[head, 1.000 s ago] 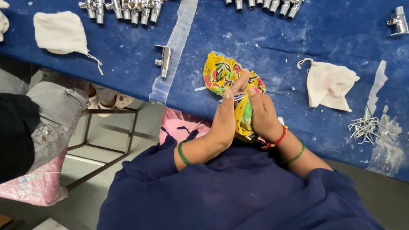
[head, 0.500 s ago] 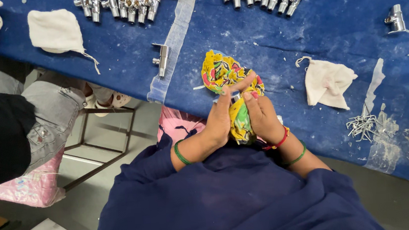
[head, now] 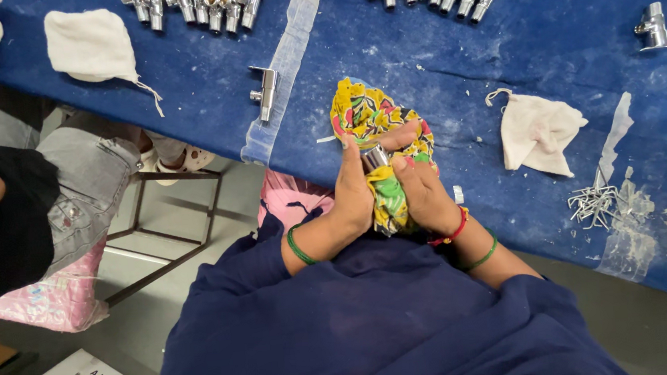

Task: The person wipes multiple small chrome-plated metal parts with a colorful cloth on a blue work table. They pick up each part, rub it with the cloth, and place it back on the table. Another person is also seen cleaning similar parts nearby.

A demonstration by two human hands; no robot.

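Chrome-plated metal valve fitting (head: 374, 158), shiny and short, sat wrapped in a crumpled yellow floral cotton cloth (head: 368, 120), with only its rounded end showing between the two hands at the near edge of the blue cloth-covered worktable (head: 451, 64).

Far to the left of the grip, a seated co-worker in grey jeans and a black top (head: 22, 215) occupied a metal stool. Up and left of the grip lay a white rag (head: 89, 45) and a row of finished chrome fittings (head: 196, 0), set out of the way, seemingly so they stayed unmarked. Just left of the grip, a single chrome fitting (head: 264, 90) lay beside a strip of clear tape.

The left hand (head: 354, 198) was closed round the cloth and the fitting, its thumb laid across the top, apparently to steady the piece. The right hand (head: 422, 192) was clamped on the same bundle from the other side, fingers pressed into the fabric, as one would hold it for rubbing.

Right of the grip rested another white rag (head: 538, 133), then a small pile of thin metal pins (head: 592, 205), and far up right a lone chrome fitting (head: 651, 26).
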